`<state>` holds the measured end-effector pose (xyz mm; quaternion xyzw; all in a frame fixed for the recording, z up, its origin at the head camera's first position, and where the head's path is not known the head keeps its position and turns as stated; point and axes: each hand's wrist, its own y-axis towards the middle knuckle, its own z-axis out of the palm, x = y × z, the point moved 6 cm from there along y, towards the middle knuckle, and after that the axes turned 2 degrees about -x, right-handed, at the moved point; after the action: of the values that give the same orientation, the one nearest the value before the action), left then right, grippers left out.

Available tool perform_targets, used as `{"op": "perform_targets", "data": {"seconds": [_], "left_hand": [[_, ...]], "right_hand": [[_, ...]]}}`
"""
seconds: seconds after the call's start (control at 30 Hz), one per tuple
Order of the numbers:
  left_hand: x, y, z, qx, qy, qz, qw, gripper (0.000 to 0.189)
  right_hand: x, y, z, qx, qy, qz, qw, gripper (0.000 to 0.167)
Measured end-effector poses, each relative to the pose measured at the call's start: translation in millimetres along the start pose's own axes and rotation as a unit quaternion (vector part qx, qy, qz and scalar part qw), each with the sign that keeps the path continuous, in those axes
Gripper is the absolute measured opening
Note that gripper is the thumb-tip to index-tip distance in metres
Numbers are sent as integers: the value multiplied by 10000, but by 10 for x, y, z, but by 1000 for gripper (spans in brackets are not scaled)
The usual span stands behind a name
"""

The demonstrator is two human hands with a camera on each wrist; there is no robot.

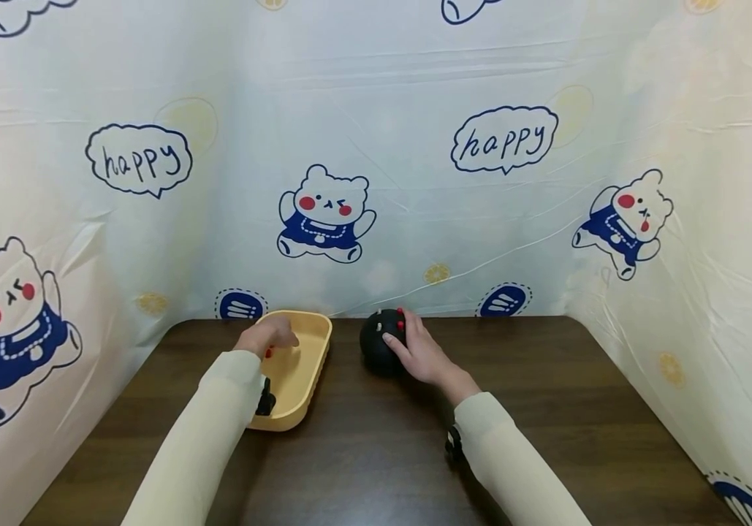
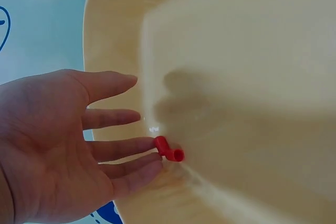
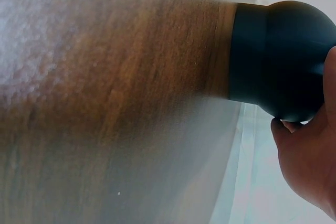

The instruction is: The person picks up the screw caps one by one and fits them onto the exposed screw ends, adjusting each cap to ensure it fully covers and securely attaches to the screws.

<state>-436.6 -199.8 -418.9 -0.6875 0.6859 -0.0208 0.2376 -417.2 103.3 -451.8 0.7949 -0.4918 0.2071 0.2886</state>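
Note:
My left hand (image 1: 269, 336) reaches down into a yellow tray (image 1: 318, 347). In the left wrist view its fingers are extended, and a fingertip is at or very near a small red elbow-shaped piece (image 2: 169, 150) on the tray's inside. To the right, a black ball (image 1: 381, 343) on a short cylindrical base stands on the table. Small red and whitish pieces show on the ball's top. My right hand (image 1: 423, 354) holds the ball from its right side, thumb across the front and fingers round the back; these fingers are partly hidden.
The dark wooden table (image 1: 349, 467) spreads out in front of the tray and ball. A pale printed curtain (image 1: 402, 204) hangs along the table's far edge and both sides. Dark wrist devices sit under both cuffs.

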Motion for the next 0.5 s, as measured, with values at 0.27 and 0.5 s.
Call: {"op": "perform_targets", "data": {"seconds": [0.27, 0.5], "left_hand": [[94, 125, -19, -76, -98, -282, 9995, 18], [62, 51, -8, -286, -106, -414, 9987, 16]], "right_hand": [[-79, 47, 9, 45, 67, 46, 10000, 87], [9, -10, -12, -40, 5, 56, 10000, 82]]}}
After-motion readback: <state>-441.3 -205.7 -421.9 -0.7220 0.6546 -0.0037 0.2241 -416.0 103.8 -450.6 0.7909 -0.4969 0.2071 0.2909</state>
